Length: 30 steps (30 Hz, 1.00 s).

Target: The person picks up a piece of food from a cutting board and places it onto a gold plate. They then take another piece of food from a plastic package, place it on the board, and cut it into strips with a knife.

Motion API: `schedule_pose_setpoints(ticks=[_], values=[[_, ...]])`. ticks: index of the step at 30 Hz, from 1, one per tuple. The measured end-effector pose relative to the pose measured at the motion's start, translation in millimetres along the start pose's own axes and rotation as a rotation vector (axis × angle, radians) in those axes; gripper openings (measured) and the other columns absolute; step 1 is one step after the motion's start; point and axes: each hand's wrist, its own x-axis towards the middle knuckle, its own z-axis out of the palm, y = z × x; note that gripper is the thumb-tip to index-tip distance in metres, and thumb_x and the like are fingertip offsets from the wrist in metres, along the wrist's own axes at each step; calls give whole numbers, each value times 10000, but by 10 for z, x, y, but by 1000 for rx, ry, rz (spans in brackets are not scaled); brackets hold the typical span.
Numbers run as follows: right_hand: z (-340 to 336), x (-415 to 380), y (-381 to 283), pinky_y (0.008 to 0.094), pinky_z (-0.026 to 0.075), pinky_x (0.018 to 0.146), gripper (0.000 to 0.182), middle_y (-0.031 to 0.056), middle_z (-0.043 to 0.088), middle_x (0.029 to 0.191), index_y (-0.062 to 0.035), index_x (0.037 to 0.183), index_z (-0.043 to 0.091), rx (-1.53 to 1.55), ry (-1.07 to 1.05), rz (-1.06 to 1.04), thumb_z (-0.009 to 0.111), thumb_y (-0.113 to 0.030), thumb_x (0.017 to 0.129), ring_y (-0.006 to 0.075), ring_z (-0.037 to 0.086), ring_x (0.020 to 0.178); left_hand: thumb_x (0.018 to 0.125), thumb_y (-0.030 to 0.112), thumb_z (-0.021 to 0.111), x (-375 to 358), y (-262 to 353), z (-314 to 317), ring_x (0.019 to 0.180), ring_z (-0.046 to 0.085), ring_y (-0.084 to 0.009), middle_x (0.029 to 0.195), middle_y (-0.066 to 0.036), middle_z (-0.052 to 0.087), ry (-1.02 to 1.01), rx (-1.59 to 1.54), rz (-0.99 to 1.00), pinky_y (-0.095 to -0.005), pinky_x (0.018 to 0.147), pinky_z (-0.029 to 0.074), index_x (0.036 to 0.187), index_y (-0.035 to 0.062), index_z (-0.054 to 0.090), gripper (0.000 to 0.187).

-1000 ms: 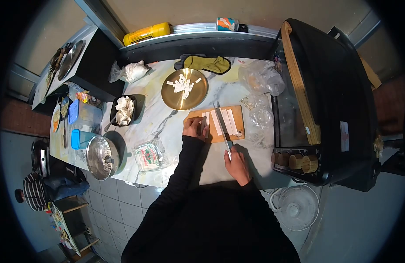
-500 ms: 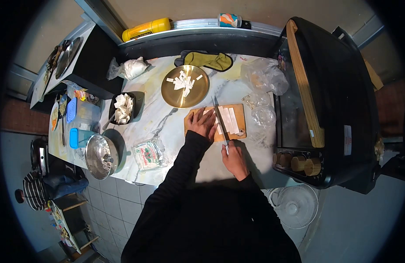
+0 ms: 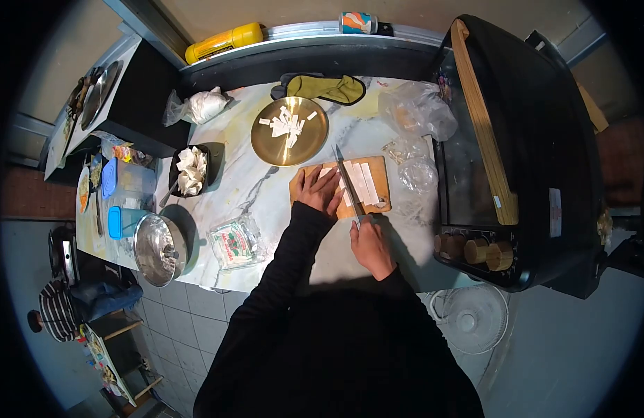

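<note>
Head camera showed the right hand grasping a knife, its blade over pale strips on the wooden board. The left hand lay flat there, fingers spread, upon strips. Farther and leftward, a golden plate carried white pieces.

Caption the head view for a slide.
Right hand holds a long metal knife over pale flat strips on a rectangular wooden board, left hand spread beside the knife.
</note>
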Motion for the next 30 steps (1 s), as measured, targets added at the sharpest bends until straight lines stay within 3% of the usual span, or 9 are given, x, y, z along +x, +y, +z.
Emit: schedule_pose_setpoints(ticks=[9, 12, 20, 30], values=[[16, -16, -28, 570, 455, 706, 278, 319, 603, 807, 48, 973, 494, 19, 48, -41, 498, -229, 957, 494, 583, 812, 876, 240, 624, 15, -3, -13, 1323, 412, -318, 1319, -55, 582, -20, 7, 12, -545, 1126, 201, 1221, 98, 628, 373], [47, -17, -4, 572, 454, 696, 277, 318, 604, 807, 45, 962, 496, 8, 12, 42, 503, -232, 956, 498, 583, 799, 875, 226, 622, 13, -2, -18, 1326, 406, -323, 1323, -56, 579, -25, -1, 9, -549, 1128, 198, 1232, 100, 621, 379], [121, -19, 44, 570, 454, 646, 272, 297, 604, 733, 33, 867, 497, -13, 102, -12, 513, -225, 953, 496, 590, 742, 875, 203, 612, 2, -15, -4, 1330, 397, -329, 1336, -51, 567, -32, -2, 12, -548, 1136, 194, 1246, 91, 610, 388], [68, -12, -16, 557, 472, 652, 269, 291, 618, 747, 40, 900, 499, -14, 36, 67, 521, -223, 948, 489, 604, 755, 886, 213, 605, 6, -12, 2, 1325, 404, -320, 1337, -36, 569, -29, 10, 15, -545, 1134, 200, 1254, 102, 608, 385]])
